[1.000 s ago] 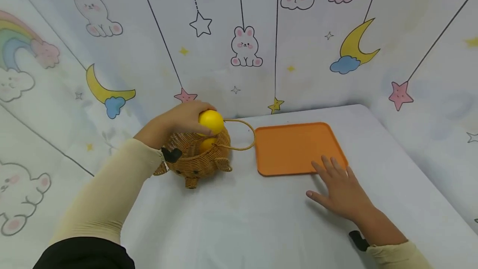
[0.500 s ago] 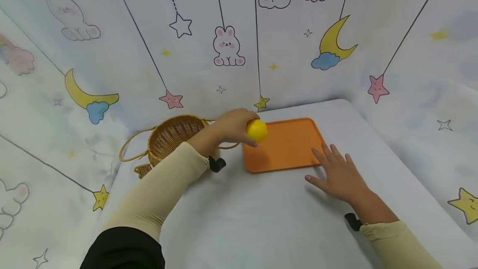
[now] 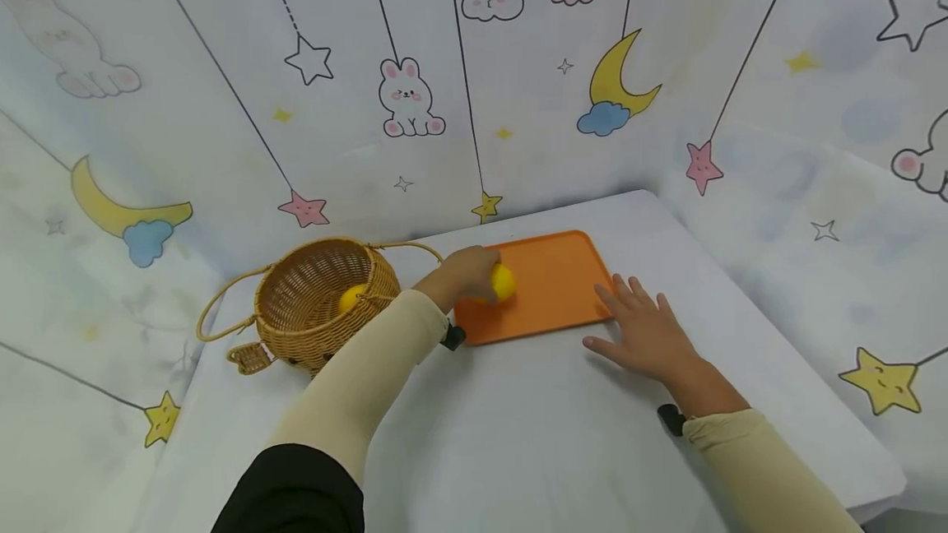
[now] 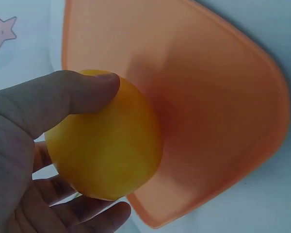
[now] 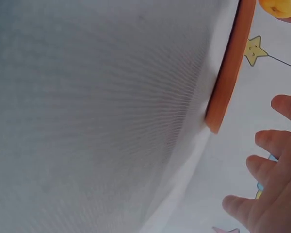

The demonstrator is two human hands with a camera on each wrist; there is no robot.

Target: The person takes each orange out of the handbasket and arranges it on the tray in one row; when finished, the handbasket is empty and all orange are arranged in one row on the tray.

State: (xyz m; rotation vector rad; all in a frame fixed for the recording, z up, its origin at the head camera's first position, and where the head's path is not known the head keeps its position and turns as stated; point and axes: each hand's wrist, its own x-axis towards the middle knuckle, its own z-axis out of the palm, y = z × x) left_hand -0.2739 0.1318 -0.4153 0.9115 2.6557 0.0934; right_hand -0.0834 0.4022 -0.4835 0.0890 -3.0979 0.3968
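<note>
My left hand (image 3: 467, 271) grips a round yellow fruit (image 3: 504, 282) over the left part of the orange tray (image 3: 555, 278). In the left wrist view, the thumb lies across the top of the fruit (image 4: 106, 145) and the fingers curl beneath it. The tray (image 4: 213, 97) lies behind it there, with a shadow on its surface. My right hand (image 3: 646, 337) has its fingers spread at the tray's near right corner and holds nothing. The right wrist view shows those spread fingers (image 5: 274, 143) near the tray's edge (image 5: 228, 77).
A wicker basket (image 3: 296, 290) with loop handles stands left of the tray, partly behind my left forearm. Another yellow fruit (image 3: 351, 297) lies inside it. The white table (image 3: 533, 418) meets a wall (image 3: 533, 105) printed with rabbits, stars and moons.
My left hand has lifted the yellow fruit from the basket and carried it right, then down over the tray. The right hand stays by the tray corner. The head view has turned right.
</note>
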